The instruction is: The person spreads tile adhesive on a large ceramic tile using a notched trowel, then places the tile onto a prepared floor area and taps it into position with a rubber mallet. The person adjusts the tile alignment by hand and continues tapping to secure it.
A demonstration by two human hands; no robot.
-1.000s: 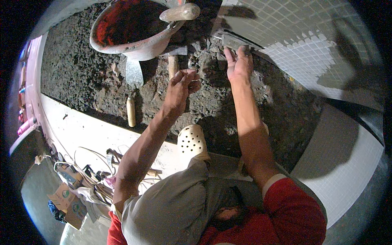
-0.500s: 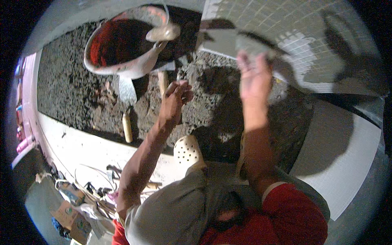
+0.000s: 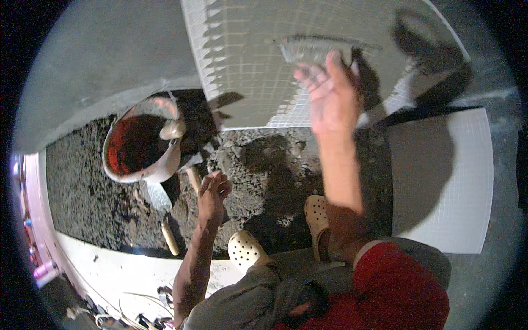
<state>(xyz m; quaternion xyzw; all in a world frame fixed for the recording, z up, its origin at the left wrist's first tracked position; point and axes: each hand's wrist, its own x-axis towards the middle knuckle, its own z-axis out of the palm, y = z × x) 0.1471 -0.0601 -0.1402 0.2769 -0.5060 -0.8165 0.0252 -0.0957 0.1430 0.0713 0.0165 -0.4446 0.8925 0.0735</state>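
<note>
My right hand (image 3: 334, 96) is blurred, raised against the tiled panel (image 3: 242, 66) smeared with grey paste, its fingers and thumb on a flat grey float (image 3: 302, 50). My left hand (image 3: 212, 195) is lower, fingers curled, over the rubble beside a wooden-handled hammer (image 3: 192, 179); what it holds, if anything, is unclear. To its left sits a bucket (image 3: 163, 171) with a reddish inside and a wooden handle across its rim. A flat metal blade (image 3: 157, 198) lies below it.
My shoes (image 3: 245, 250) are on and beside a rough rubble bed (image 3: 275, 176). A pale sheet (image 3: 467, 181) lies at the right. A wooden-handled tool (image 3: 170, 240) lies left of my left arm. Cables (image 3: 126, 302) and clutter lie at lower left, beyond a white ledge (image 3: 110, 253).
My right hand has moved up with the float from the panel's lower edge onto its surface. The view has shifted, bringing more panel and upper wall in. My left hand stays near the hammer.
</note>
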